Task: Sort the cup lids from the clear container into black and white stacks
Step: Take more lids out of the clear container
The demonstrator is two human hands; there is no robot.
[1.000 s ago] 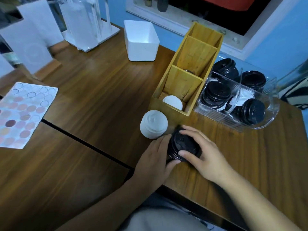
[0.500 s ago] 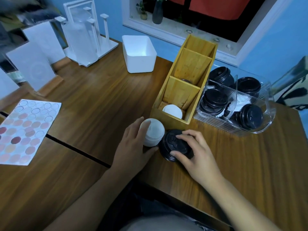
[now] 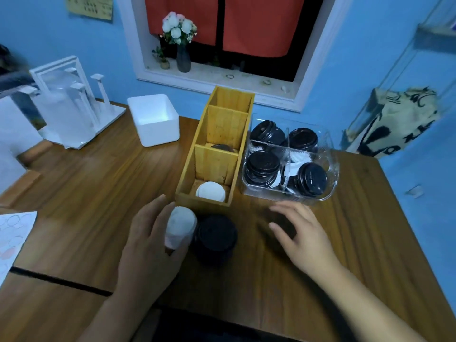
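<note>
A white lid stack [image 3: 181, 225] and a black lid stack [image 3: 215, 236] stand side by side on the wooden table, in front of the bamboo organizer. My left hand [image 3: 150, 239] wraps around the white stack from the left. My right hand [image 3: 299, 234] hovers open to the right of the black stack, apart from it, fingers spread. The clear container [image 3: 330, 183] at the right holds several black lids [image 3: 262, 166] and some white ones [image 3: 299, 159] between them.
The bamboo organizer [image 3: 214, 154] has a white lid [image 3: 210, 191] in its near compartment and a dark one behind. A white box [image 3: 154, 123] and white rack [image 3: 71, 104] stand at the back left. A dotted sheet [image 3: 13, 233] lies at the left edge.
My right hand let go of the black stack and moved right. My left hand went from the black stack to the white one. The camera tilted up.
</note>
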